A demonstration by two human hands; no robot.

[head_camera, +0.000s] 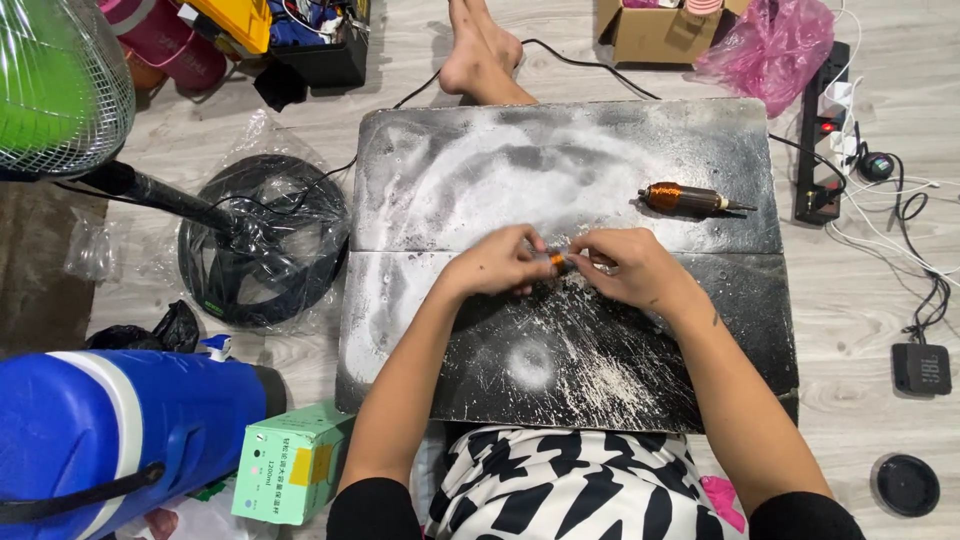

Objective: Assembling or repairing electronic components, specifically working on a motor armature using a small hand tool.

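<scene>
Biggest thing in the shot is the dark work board (600, 390) filling the middle of the frame, dusted all over with white powder and scratch marks. Lower left there's a big blue cooler jug (90, 430) with a pale green box (290, 465) next to it, and a fan base wrapped in clear plastic (265, 240) sits left of the board. A power strip (825, 130) runs down the upper right edge.

On the board, upper right of centre, lies a motor armature with copper windings (690, 199), well apart from the hands.

Dead centre, the left hand (495, 265) and right hand (625, 265) are pinched together on a small orange part (557, 260), fingertips from both sides closed on it. It's too tiny to tell what exactly it is.

Looks to me like the fiddly bit, working or fitting that little piece by fingertip. Whatever comes next needs a steady pinch and small moves, since it's easy to drop.
</scene>
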